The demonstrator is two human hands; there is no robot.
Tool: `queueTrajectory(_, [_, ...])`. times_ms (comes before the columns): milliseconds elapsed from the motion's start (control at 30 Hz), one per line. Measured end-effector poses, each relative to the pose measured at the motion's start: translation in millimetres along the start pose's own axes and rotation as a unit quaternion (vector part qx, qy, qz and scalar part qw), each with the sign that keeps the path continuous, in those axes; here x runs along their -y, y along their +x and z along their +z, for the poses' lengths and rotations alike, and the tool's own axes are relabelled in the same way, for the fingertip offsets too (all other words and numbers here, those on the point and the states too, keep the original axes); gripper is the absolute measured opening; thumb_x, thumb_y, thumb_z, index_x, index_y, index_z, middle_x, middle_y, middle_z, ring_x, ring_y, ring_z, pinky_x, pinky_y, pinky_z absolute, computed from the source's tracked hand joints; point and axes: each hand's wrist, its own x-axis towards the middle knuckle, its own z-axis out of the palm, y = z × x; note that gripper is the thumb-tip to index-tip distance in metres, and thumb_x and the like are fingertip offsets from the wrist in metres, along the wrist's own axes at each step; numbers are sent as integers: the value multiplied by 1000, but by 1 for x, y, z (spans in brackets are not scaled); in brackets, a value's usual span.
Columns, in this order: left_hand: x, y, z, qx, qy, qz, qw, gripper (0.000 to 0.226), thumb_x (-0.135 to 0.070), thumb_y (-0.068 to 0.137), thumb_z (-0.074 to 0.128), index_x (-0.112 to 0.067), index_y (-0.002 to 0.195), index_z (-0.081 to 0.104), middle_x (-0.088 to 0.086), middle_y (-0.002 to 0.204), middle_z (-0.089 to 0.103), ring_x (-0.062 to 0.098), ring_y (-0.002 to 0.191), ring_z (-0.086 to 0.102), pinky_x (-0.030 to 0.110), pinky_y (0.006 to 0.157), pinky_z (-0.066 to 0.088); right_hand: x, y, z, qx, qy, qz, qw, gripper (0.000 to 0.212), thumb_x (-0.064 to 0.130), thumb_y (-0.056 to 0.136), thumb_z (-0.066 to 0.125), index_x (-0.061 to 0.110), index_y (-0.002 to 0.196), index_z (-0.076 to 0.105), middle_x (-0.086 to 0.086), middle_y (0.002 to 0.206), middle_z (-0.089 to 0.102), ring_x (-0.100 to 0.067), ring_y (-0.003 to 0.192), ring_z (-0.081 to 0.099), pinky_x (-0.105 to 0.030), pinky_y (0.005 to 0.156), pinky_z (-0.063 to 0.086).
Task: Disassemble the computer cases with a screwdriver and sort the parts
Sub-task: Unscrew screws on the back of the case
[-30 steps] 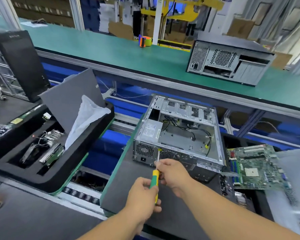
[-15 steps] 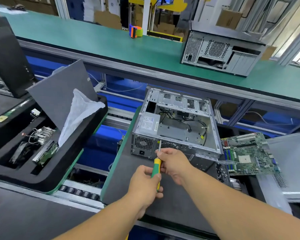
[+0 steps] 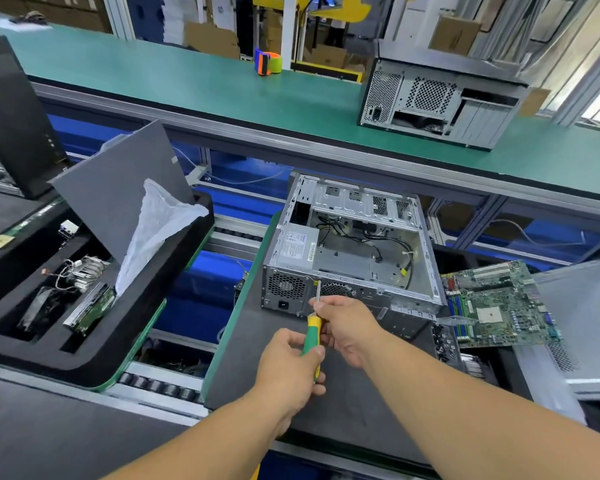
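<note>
Open computer case (image 3: 354, 251) lying on its side on dark mat (image 3: 257, 341), rear panel facing the person, open side up. Power supply (image 3: 297, 245) still seated in near-left corner of case, fan grille and socket showing on rear panel. Loose cables (image 3: 395, 247) inside, toward right of power supply.

Screwdriver (image 3: 313, 336), green and yellow handle, just in front of case's rear panel. Long axis running from the person up and away toward case, tilted only a little off upright in view; metal tip at top edge of rear panel, just right of power supply grille. Appears set on a screw there, screw itself too small to confirm.

Left hand (image 3: 291, 363) wrapped around handle, fingers curled, full grip. Right hand (image 3: 345, 327) nearer to case than left, fingers pinching shaft just below tip, guiding it. Both hands in front of case, left hand lowest, case directly ahead and slightly up from right hand.

Likely step: backing out a power supply mounting screw. Coming move turns on tip staying in line with screw, so shaft axis matters: a slip sideways would skate tip onto grille.

Motherboard (image 3: 499, 306) already out, lying right of case on a tray, just beside it. Black foam tray (image 3: 84, 355) well left of case, holding drive and wired parts, with white bag (image 3: 156, 233) and grey panel (image 3: 118, 181) propped in it. Second closed case (image 3: 437, 102) on green bench (image 3: 187, 74) beyond, well apart.
</note>
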Motion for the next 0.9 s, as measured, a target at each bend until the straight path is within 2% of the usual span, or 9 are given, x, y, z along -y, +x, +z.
queueTrajectory(100, [-2, 0, 1, -12, 2, 0, 1000, 13, -18, 97, 70, -19, 106, 61, 10, 97, 69, 19, 66, 73, 31, 56, 61, 5, -1, 3, 8, 32, 23, 999, 16, 15, 102, 61, 7, 111, 71, -5, 73, 70, -15, 58, 61, -26, 53, 51])
queueTrajectory(200, [-6, 1, 0, 33, -73, -44, 996, 10, -17, 105, 58, -12, 113, 62, 14, 94, 69, 19, 62, 70, 30, 54, 57, 10, 0, 4, 8, 57, 52, 997, 18, 15, 103, 57, 9, 111, 73, -7, 79, 74, -18, 65, 65, -28, 55, 53])
queueTrajectory(367, [-11, 1, -5, 117, -263, -137, 948, 18, -12, 108, 48, -2, 115, 61, 16, 80, 67, 21, 58, 61, 29, 48, 48, 19, 1, 3, 27, 54, 81, 995, 20, 16, 105, 54, 7, 109, 72, -6, 82, 77, -21, 71, 68, -29, 60, 53])
queueTrajectory(500, [-11, 1, -10, 160, -340, -190, 907, 30, -15, 107, 47, 2, 126, 62, 20, 85, 66, 23, 61, 58, 27, 46, 47, 22, 1, 2, 24, 37, 75, 996, 14, 15, 103, 59, 7, 98, 70, -6, 74, 73, -18, 62, 66, -24, 49, 46])
queueTrajectory(567, [-12, 1, -10, 155, -321, -184, 916, 30, -19, 106, 51, -1, 127, 62, 19, 84, 65, 21, 60, 57, 26, 44, 44, 22, 1, 3, 17, 41, 72, 996, 12, 15, 101, 62, 7, 95, 69, -7, 72, 72, -18, 60, 64, -24, 48, 46])
queueTrajectory(667, [-11, 3, -3, 92, -166, -119, 975, 30, -27, 99, 70, -5, 115, 59, 11, 82, 59, 16, 57, 54, 25, 43, 40, 20, 4, 5, 10, 50, 65, 997, 11, 13, 100, 63, 6, 94, 69, -8, 71, 72, -18, 60, 63, -26, 53, 51])
queueTrajectory(733, [-11, 6, 2, 48, -106, -95, 989, 27, -27, 97, 73, -4, 102, 58, 9, 75, 57, 14, 53, 53, 24, 42, 40, 19, 5, 7, 9, 51, 62, 997, 10, 12, 100, 65, 5, 94, 69, -8, 69, 72, -18, 58, 63, -25, 52, 52])
queueTrajectory(800, [-12, 7, 3, 39, -151, -130, 979, 25, -29, 101, 68, -5, 98, 59, 9, 69, 60, 15, 51, 56, 23, 41, 41, 18, 6, 7, 11, 50, 65, 997, 7, 13, 99, 66, 8, 94, 68, -7, 68, 72, -17, 55, 63, -24, 49, 50])
queueTrajectory(900, [-17, 3, -2, 111, -273, -216, 931, 36, -40, 104, 58, -4, 105, 64, 12, 74, 64, 20, 57, 62, 22, 42, 46, 18, 7, 6, 10, 61, 72, 995, 5, 14, 95, 72, 11, 93, 69, -5, 67, 71, -16, 56, 62, -26, 53, 51])
